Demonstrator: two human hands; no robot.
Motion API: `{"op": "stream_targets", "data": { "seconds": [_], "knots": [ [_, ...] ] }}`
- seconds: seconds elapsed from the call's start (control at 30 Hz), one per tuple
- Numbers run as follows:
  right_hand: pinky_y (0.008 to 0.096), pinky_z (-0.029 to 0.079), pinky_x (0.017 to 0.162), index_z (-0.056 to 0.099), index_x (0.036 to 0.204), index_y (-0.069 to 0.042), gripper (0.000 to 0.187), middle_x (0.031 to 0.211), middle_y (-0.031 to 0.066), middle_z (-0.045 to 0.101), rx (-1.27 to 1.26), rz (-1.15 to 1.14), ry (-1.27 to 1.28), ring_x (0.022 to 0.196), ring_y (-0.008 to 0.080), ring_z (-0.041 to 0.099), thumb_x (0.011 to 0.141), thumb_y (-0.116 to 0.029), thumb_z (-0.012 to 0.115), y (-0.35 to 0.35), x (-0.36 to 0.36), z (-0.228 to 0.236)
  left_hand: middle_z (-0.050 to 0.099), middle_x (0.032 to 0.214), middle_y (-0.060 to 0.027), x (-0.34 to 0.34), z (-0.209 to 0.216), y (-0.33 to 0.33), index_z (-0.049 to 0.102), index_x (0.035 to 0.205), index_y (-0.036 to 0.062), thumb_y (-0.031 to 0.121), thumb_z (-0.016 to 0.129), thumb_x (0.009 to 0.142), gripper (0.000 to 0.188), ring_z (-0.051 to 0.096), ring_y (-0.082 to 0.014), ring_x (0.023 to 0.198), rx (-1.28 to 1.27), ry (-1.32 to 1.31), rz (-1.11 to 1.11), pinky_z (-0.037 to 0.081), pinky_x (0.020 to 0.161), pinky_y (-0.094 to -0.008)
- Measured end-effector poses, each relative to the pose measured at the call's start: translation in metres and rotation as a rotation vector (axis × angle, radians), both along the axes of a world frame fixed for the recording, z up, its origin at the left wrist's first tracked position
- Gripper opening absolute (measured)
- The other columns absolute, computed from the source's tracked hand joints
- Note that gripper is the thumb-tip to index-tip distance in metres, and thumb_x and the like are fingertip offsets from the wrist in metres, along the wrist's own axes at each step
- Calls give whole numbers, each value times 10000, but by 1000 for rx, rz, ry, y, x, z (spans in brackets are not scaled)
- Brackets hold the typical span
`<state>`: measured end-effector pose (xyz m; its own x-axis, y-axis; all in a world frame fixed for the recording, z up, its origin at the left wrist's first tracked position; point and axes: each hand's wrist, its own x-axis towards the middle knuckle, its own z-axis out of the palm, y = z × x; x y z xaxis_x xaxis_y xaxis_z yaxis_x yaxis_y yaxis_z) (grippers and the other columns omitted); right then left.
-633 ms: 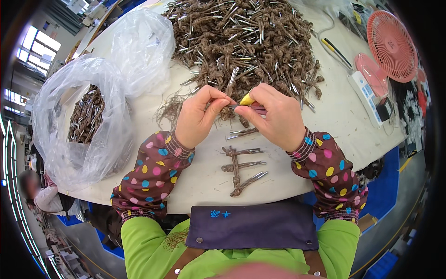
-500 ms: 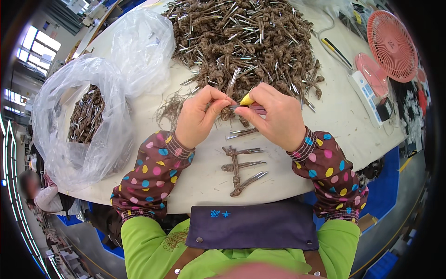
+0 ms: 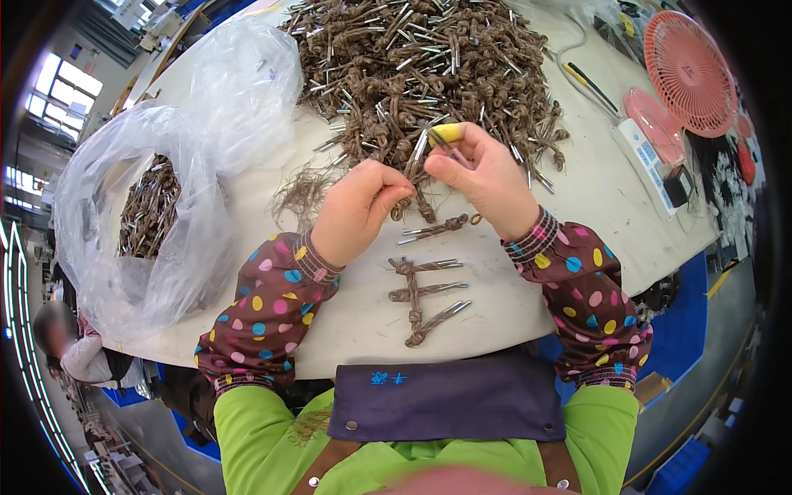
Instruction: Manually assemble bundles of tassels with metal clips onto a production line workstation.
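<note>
My left hand (image 3: 356, 208) is closed in a pinch beside the near edge of a big heap of brown knotted cords (image 3: 429, 74) with silver tips. What lies between its fingertips is too small to make out. Opposite it, my right hand (image 3: 488, 177) is closed around a slim dark and pinkish tool (image 3: 452, 150), its kind partly hidden by the fingers. Something yellow (image 3: 446, 132) wraps the index fingertip. Below the hands lies a knotted cord (image 3: 433, 230), and nearer me several more cords (image 3: 415, 297) lie crossed on the table.
On the left stands a clear plastic bag (image 3: 91, 206) holding more cords (image 3: 150, 206); another clear bag (image 3: 247, 91) lies behind it. Loose brown fibres (image 3: 301, 194) sit by my left hand. At right are a pink fan (image 3: 690, 74), a white power strip (image 3: 645, 169) and a yellow-black tool (image 3: 592, 87).
My hands have moved apart. The right hand has risen and turned, bringing the slim tool upward and uncovering the cord below; the left has shifted slightly down.
</note>
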<state>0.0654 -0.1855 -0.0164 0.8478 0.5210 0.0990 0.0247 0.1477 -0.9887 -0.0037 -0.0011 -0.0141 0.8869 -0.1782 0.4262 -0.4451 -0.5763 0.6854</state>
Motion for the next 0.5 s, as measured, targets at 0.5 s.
{"op": "stream_targets", "data": {
  "seconds": [0.5],
  "knots": [
    [189,416,643,611,936,-15,198,811,-28,599,-94,119,-47,716,24,498,793,-107,712,-14,7,13,606,858,-40,8,0,14,519,1106,17,170,525,936,229,542,-80,711,-423,409,43,465,651,-235]
  ]
}}
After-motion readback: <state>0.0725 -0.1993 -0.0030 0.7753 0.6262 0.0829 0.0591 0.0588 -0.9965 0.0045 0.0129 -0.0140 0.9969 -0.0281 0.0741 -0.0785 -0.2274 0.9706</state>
